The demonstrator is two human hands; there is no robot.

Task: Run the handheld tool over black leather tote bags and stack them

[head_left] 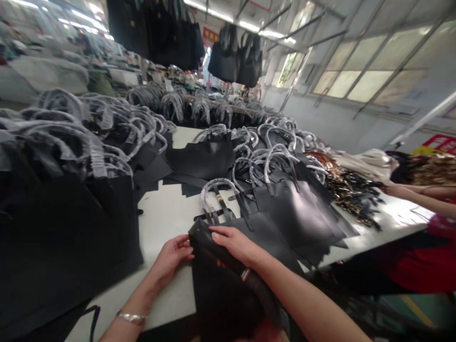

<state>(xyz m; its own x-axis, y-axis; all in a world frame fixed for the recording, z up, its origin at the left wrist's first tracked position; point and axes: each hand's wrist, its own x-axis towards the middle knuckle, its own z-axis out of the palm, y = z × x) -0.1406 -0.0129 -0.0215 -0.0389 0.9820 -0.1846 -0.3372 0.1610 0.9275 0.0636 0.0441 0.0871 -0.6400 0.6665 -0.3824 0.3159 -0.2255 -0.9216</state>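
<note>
Left hand [173,256] and right hand [231,243] apart, both gripping a black leather tote [221,289] between them: left hand at the tote's upper corner, right hand across its top edge. Tote tilted, held up at the near edge of a white table [167,223]. A silver bangle [131,318] on the left wrist. Just ahead of the right hand, more black totes [299,209] lying flat on the table, their handles [213,187] wrapped in clear plastic. Left of the left hand, a tall pile of wrapped totes [60,237]. Well past the right hand, a heap of straps with gold hardware [351,190], and a co-worker's forearm [406,192] reaching in beside a red shirt [416,270]. Far beyond both hands, black totes [228,57] hanging overhead.
</note>
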